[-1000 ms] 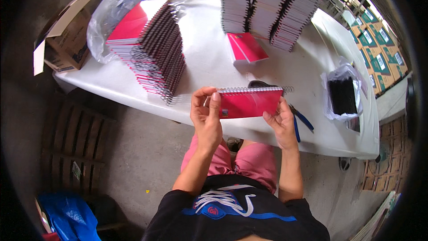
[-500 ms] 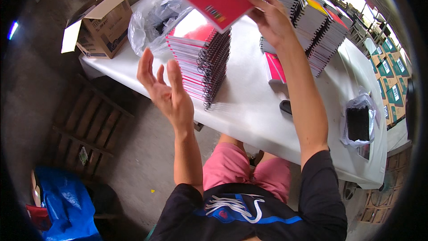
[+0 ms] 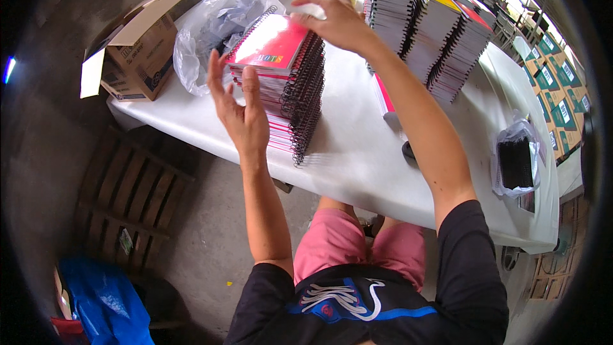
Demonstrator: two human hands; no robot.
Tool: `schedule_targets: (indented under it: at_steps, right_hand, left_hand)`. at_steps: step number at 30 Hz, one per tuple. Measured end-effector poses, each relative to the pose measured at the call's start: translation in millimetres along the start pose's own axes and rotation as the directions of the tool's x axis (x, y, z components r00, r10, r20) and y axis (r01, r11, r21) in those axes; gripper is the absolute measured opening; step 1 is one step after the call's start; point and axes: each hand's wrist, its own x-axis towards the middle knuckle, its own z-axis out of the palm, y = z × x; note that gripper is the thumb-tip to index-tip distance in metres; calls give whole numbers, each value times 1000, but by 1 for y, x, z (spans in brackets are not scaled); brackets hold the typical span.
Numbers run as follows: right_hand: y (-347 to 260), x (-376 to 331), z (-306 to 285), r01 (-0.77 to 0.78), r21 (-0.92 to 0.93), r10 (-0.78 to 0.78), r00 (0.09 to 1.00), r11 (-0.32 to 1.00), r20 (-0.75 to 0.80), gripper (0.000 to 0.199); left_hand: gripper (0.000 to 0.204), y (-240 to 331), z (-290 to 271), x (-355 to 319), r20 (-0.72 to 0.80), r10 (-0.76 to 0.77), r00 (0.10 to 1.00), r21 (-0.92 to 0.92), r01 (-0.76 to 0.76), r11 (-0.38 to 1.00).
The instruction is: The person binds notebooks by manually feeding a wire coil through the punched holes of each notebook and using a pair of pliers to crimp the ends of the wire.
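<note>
A tall stack of spiral-bound notebooks [image 3: 274, 99] stands on the white-covered table, black wire coils facing right. On top lies a notebook with a shiny red cover [image 3: 268, 41]. My left hand [image 3: 241, 112] is upright at the stack's near left side, fingers apart and holding nothing. Over the top notebook's far right corner is my right hand [image 3: 333, 19], its fingers stretched out; whether they touch the cover is hard to tell. Beyond my right forearm are more notebook stacks [image 3: 440, 41] with green, yellow and red covers.
Left of the stack sit a clear plastic bag [image 3: 191, 51] and an open cardboard box [image 3: 147, 57]. A red notebook [image 3: 384, 97] lies partly behind my right forearm. Black coils in a plastic bag [image 3: 514, 165] rest near the table's right end [image 3: 543, 217]. A wooden pallet [image 3: 128, 198] is at left.
The red notebook my right hand held in the air now lies on top of the stack, released. My right hand came down and left; my left hand stays beside the stack.
</note>
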Motion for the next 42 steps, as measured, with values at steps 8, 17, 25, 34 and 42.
schedule_targets:
  at_steps: [8,17,25,34,42]
  right_hand:
    - [153,-112,-46,-584,-295,649,729,756,218,71]
    - [171,-189,-74,-672,-311,685,724,672,-84,73]
    - [55,-287,-73,-288,-48,292,945,956,149,53]
    - [122,-326,-170,-680,-214,673,731,702,-116,67]
    - [257,-385,-229,-798,-577,799,456,173,-391,44]
  left_hand:
    - [37,43,-33,-39,-322,336,885,205,-282,937]
    - [31,60,28,-113,260,392,883,-52,-393,918]
    - [46,64,82,-174,688,227,689,98,-398,912]
    - [19,22,102,-216,754,85,651,380,-538,753]
    - [44,30,102,-227,695,109,710,389,-500,774]
